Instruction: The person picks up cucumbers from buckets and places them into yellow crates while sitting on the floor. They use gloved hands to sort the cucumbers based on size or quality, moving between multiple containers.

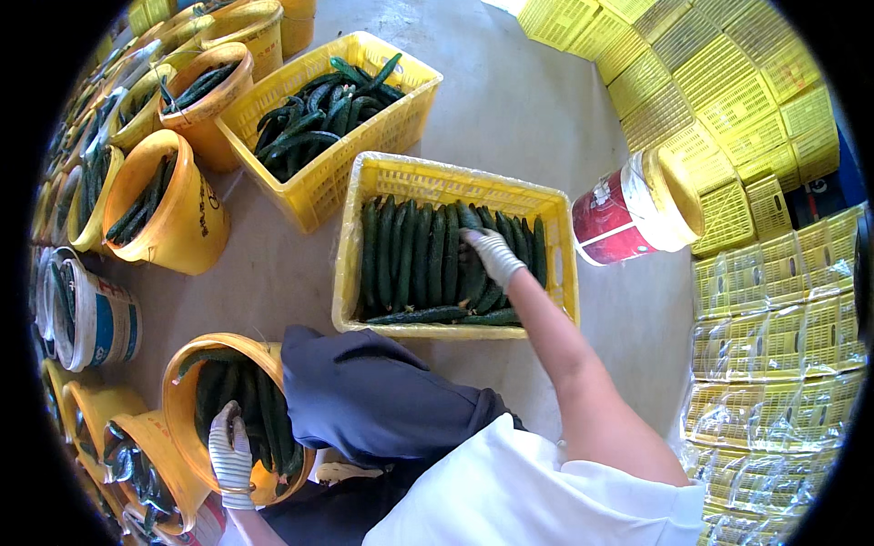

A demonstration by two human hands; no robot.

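Note:
My right hand (497,255), in a striped knit glove, reaches into a plastic-lined yellow crate (456,170) and touches the cucumbers there. Its fingertips are partly hidden, so a grip does not show clearly. Long dark-green cucumbers (420,249) lie side by side in the crate, with a few crosswise along its near edge. My left hand (230,450), gloved alike, is at the mouth of a tilted orange-yellow bucket (179,403). The fingers rest against cucumbers (263,403) inside that bucket; whether they hold one is unclear.
Behind stands another yellow crate (410,119) with curved cucumbers piled loosely. Yellow buckets (198,225) of cucumbers crowd the left side, along with a white-and-blue bucket (113,327). At right are a red-and-white bucket (618,218) and stacked yellow crates (724,89), some plastic-wrapped.

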